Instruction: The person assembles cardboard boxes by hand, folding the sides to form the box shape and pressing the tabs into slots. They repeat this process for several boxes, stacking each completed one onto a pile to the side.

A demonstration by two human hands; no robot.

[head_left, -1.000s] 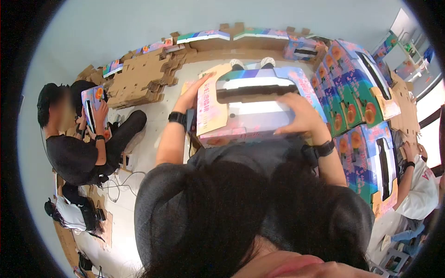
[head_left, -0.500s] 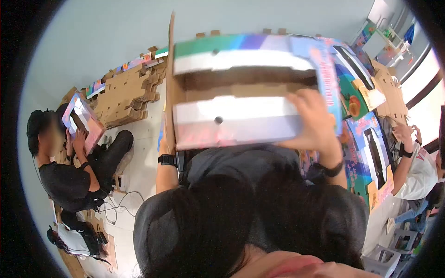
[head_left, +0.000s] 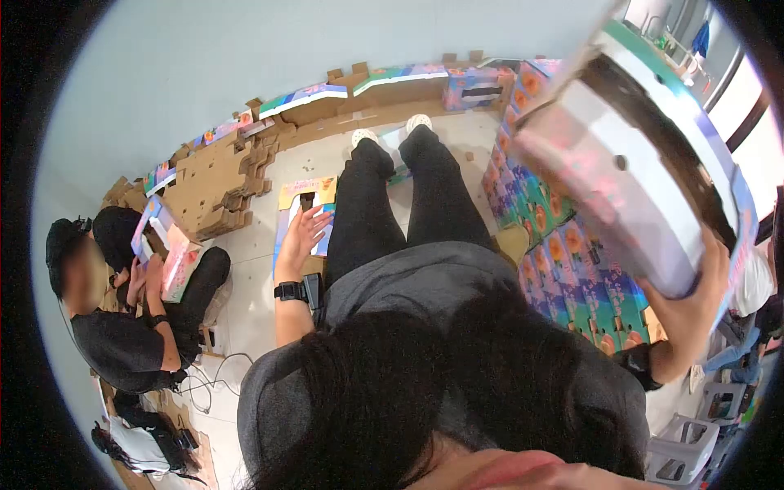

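My right hand (head_left: 690, 306) grips the lower edge of an assembled colourful carton (head_left: 645, 171) with a white band and holds it up at my right side, above a stack of finished cartons (head_left: 563, 253). My left hand (head_left: 304, 233) hangs open at my left, fingers spread, just above a flat printed cardboard sheet (head_left: 300, 196) lying on the floor. It holds nothing. I sit on the floor with my legs in black trousers (head_left: 408, 196) stretched forward.
A person in black (head_left: 122, 318) sits at the left folding a carton (head_left: 167, 245). Piles of flat brown cardboard (head_left: 220, 171) lie at the back left. More flat printed sheets (head_left: 351, 86) line the far wall. Another person's sleeve shows at the far right.
The carton swung from in front of me to my right side, now held by the right hand alone. My left hand let go and dropped toward the flat sheet on the floor.
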